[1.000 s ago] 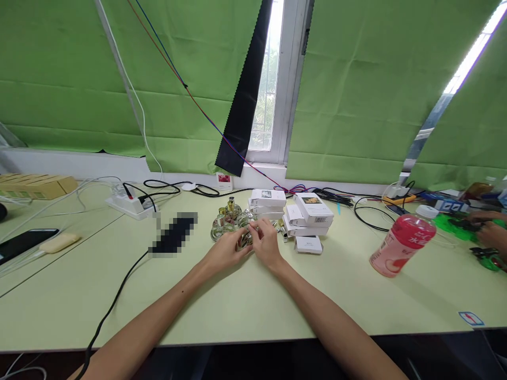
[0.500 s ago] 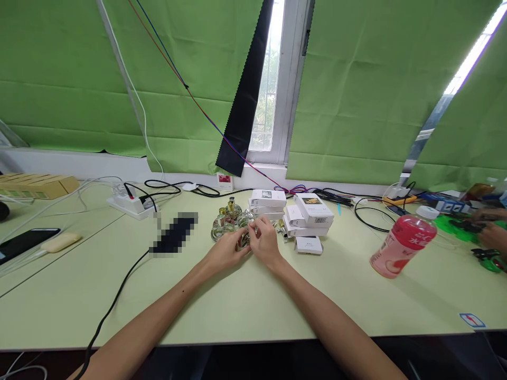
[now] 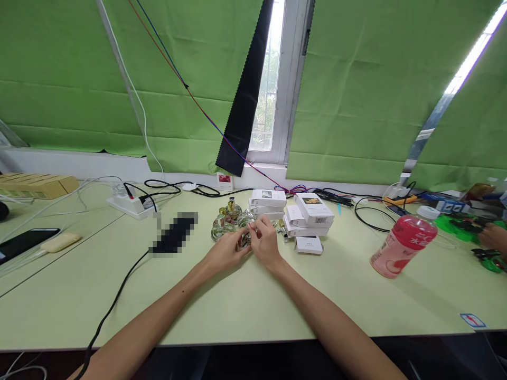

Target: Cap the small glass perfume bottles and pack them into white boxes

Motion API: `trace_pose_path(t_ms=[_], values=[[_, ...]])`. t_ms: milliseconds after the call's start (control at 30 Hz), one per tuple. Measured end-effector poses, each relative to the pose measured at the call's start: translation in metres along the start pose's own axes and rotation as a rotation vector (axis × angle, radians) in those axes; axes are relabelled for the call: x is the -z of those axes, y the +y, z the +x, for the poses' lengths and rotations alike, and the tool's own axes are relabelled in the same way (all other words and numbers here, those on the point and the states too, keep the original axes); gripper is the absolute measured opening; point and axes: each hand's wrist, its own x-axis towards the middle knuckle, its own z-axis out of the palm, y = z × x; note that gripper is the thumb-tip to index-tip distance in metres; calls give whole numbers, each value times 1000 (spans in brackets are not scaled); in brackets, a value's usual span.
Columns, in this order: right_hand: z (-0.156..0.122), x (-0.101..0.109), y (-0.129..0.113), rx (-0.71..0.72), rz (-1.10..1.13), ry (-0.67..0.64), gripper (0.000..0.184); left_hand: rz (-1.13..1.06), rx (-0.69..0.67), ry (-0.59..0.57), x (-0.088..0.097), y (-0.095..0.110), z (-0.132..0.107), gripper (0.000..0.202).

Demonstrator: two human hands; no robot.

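Both of my hands meet at the middle of the pale green table (image 3: 237, 301). My left hand (image 3: 225, 252) and my right hand (image 3: 266, 240) are closed around one small glass perfume bottle (image 3: 244, 240), mostly hidden between the fingers. Just behind them stands a cluster of round glass perfume bottles with gold caps (image 3: 226, 217). A stack of small white boxes (image 3: 308, 214) lies right of the hands, and one more white box (image 3: 308, 245) lies flat in front of it.
A pink drink bottle (image 3: 402, 244) stands at the right. Another person's hand (image 3: 491, 235) works with green parts (image 3: 455, 226) at the far right. A power strip (image 3: 129, 203), black cables (image 3: 119, 295), a phone (image 3: 24, 241) and cardboard boxes (image 3: 35, 186) lie left.
My hands stay on the small bottle with only slight finger movement. The other person's hand at the far right has drawn back toward the frame edge.
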Motion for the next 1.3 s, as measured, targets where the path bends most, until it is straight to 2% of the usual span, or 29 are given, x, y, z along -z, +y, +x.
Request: trace_pose_path(t_ms=[667,1300], values=[[-4,2,-5,-39,-17,41,10,-4,-14,23,0,0,-1,30],[-6,1,-4,-99,-1,95,10,-14,-5,21,0,-1,-1,32]])
